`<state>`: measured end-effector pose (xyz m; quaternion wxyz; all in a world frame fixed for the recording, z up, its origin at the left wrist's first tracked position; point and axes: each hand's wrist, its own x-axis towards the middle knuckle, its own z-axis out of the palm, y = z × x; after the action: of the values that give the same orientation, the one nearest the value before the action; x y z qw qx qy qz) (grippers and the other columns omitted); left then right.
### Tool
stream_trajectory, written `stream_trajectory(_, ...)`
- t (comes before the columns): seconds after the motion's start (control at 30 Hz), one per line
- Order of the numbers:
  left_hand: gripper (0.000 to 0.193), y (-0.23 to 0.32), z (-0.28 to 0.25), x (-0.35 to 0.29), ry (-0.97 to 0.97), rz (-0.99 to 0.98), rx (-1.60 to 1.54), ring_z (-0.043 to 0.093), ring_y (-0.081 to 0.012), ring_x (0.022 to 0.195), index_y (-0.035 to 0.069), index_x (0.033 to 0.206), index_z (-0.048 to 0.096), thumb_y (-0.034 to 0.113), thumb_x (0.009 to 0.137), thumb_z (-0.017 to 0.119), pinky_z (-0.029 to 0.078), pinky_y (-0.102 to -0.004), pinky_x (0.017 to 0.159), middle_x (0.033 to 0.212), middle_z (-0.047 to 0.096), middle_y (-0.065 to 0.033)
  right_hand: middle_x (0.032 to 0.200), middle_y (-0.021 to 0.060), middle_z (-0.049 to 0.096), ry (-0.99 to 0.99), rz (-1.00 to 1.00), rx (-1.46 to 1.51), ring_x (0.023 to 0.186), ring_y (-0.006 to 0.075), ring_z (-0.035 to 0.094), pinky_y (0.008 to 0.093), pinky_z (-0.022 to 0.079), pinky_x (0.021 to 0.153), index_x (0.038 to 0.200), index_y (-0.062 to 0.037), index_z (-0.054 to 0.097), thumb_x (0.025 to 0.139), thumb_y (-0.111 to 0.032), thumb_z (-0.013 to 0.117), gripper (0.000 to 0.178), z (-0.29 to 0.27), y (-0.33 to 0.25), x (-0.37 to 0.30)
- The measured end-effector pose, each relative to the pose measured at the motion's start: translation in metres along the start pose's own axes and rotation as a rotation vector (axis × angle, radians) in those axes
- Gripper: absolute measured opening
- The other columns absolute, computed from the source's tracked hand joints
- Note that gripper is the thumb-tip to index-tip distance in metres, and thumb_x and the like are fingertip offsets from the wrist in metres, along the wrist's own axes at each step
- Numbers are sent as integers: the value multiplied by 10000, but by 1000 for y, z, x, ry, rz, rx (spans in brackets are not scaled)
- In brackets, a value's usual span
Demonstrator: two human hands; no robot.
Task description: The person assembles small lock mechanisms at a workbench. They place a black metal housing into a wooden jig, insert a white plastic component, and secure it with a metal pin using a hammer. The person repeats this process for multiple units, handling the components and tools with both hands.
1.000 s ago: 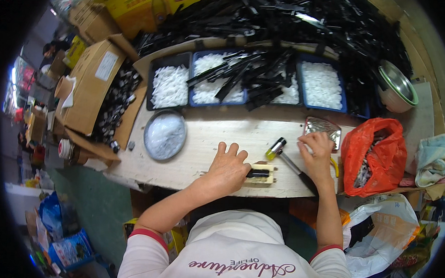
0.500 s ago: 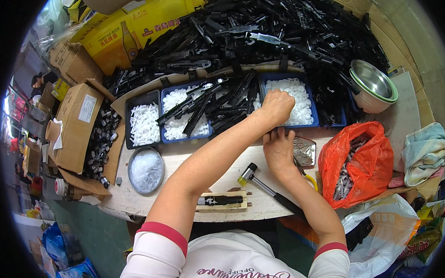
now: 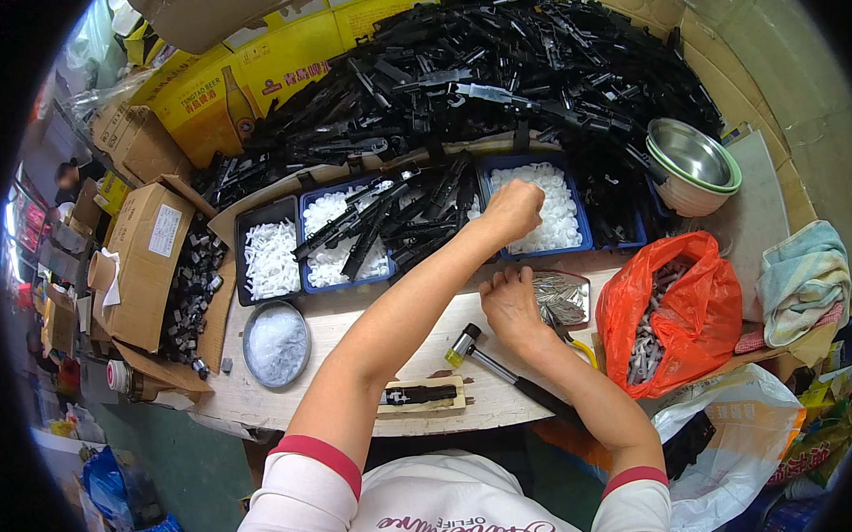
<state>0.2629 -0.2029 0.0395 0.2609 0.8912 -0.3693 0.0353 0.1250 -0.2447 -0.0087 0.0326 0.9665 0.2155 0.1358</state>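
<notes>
My left hand (image 3: 518, 210) reaches across to a blue tray (image 3: 586, 225) of small white round plastic pieces (image 3: 553, 205). Its fingers are bent together at the tray's left side, and the fingertips are hidden. Just in front of that tray is my right hand (image 3: 510, 305), low over the bench with curled fingers; whatever it may hold cannot be seen. Beside it stands a small metal tray of pins (image 3: 563, 297). Near the bench's front edge, a black part (image 3: 421, 395) lies in a pale rectangular holder (image 3: 460, 394). A hammer (image 3: 490, 359) rests between the holder and my right forearm.
Black parts (image 3: 494, 67) are heaped at the back. Further left are trays of white pieces (image 3: 272, 257), a round dish (image 3: 279, 344) and an open carton (image 3: 144, 248). Yellow-handled pliers (image 3: 584, 351), a red bag (image 3: 681, 304), stacked bowls (image 3: 695, 167) and a cloth (image 3: 804, 286) occupy the right.
The whole view has shifted slightly. My right hand has drawn back a little from the blue tray's front edge, uncovering more of the pin tray. My left hand stays at the blue tray.
</notes>
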Motion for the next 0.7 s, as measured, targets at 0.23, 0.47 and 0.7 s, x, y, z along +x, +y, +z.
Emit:
stream_trajectory(0.23,134,17,-48,-57,85,-374,-954,507,-78,448,1,764,616,116,736,679,383,-216,385,582,573,-46,776,82,605,123,266,811,727,196,563,352,407,686,795,-30,617,673,-31,580,128,-37,17,-25)
stream_trajectory(0.47,203,40,-48,-192,-76,-536,-1536,575,-125,594,-21,939,602,117,798,650,473,-239,507,761,615,-90,779,14,568,158,428,1501,684,75,489,209,387,618,841,-5,611,784,-52,608,73,-73,1,-52)
stream_trajectory(0.7,179,48,-62,-258,-75,-599,-1714,633,-185,655,-34,983,597,25,814,599,545,-305,593,817,627,-132,810,32,539,111,169,1427,752,102,485,230,386,691,851,-1,593,817,-79,599,85,-92,-42,-47)
